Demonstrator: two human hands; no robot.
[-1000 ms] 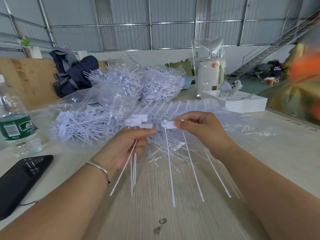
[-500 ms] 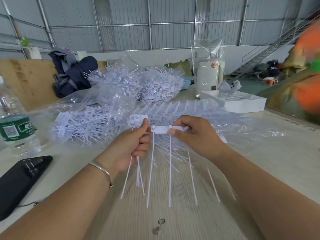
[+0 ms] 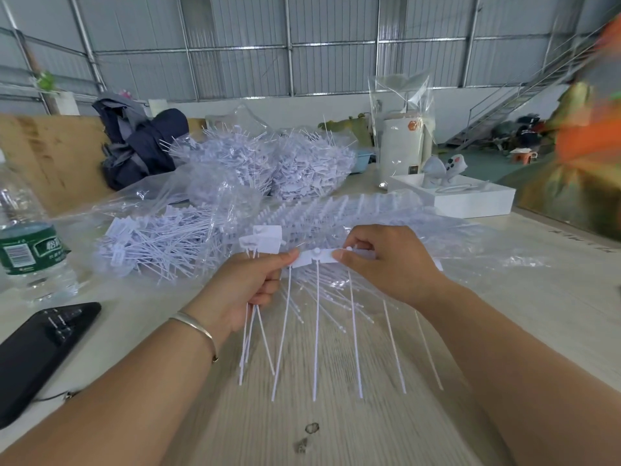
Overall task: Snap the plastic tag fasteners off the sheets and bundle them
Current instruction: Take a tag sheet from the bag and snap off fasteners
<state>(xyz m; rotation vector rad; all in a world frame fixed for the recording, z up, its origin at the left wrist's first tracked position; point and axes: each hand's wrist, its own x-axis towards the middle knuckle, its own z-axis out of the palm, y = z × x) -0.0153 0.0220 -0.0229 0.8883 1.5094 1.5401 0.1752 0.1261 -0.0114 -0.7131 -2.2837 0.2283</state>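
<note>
Since a second ago the two hands have closed together, and the left thumb now meets the near end of the strip of tags [image 3: 314, 258] that the right hand [image 3: 386, 264] holds. That strip hangs in the air above the wooden table [image 3: 336, 432], its thin white stems fanning down toward the tabletop. Fingers and thumb of the right hand pinch the strip's flat heads at its right end. To the left of the strip, the left hand [image 3: 245, 290] is curled round a small bundle of loose tags [image 3: 260, 243], heads sticking up above the fist and stems trailing below it, while its thumb tip presses on the strip's left end. A thin bangle [image 3: 196, 326] sits on that wrist. Behind the strip lie clear plastic bags [image 3: 437, 237] holding more sheets, and farther back two heaps of white tags [image 3: 268, 163]. Left of the strip are a pile of loose tags [image 3: 161, 243], a water bottle [image 3: 30, 250] and a black phone [image 3: 40, 348]. Right of it and farther back stands a white box [image 3: 470, 201]
</note>
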